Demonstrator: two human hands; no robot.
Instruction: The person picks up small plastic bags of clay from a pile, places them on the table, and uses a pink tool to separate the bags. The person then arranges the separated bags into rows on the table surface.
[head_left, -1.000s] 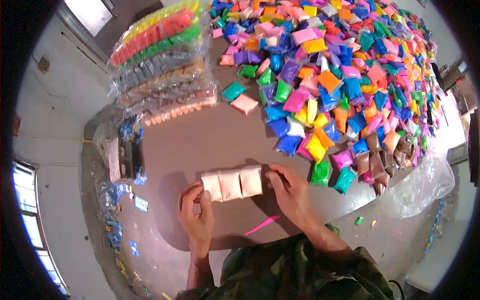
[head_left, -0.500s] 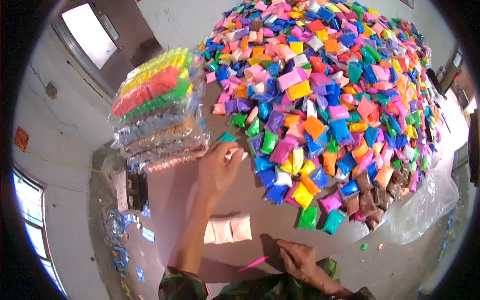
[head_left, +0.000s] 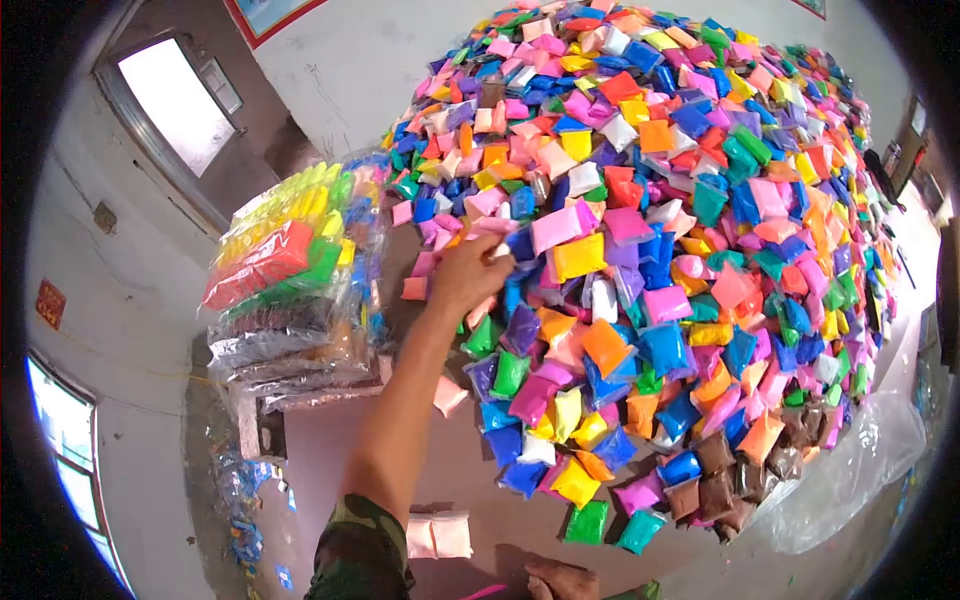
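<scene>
My left hand (head_left: 470,275) reaches over the near-left side of a big heap of small bright packets (head_left: 605,345). Its fingers are pinched together at a dark blue packet (head_left: 519,243) and a whitish bit; what they grip, if anything, is hidden. A pale pink packet (head_left: 450,396) lies on the table beside my left forearm. Closer to me is a short row of pale pink packets (head_left: 440,536), partly covered by my camouflage sleeve (head_left: 362,550). My right hand (head_left: 562,580) rests at the bottom edge with curled fingers, partly cut off, and nothing shows in it.
Clear bags of sorted packets (head_left: 290,280) are stacked at the left. A clear plastic bag (head_left: 850,475) lies at the heap's right edge. Brown packets (head_left: 735,485) cluster at the front right. A pink strip (head_left: 485,592) is near my right hand. Litter covers the floor left.
My left hand has moved from the pale pink packet, now lying apart, forward to the heap. The view has tilted up, so the table sits lower and my right hand is partly out of frame.
</scene>
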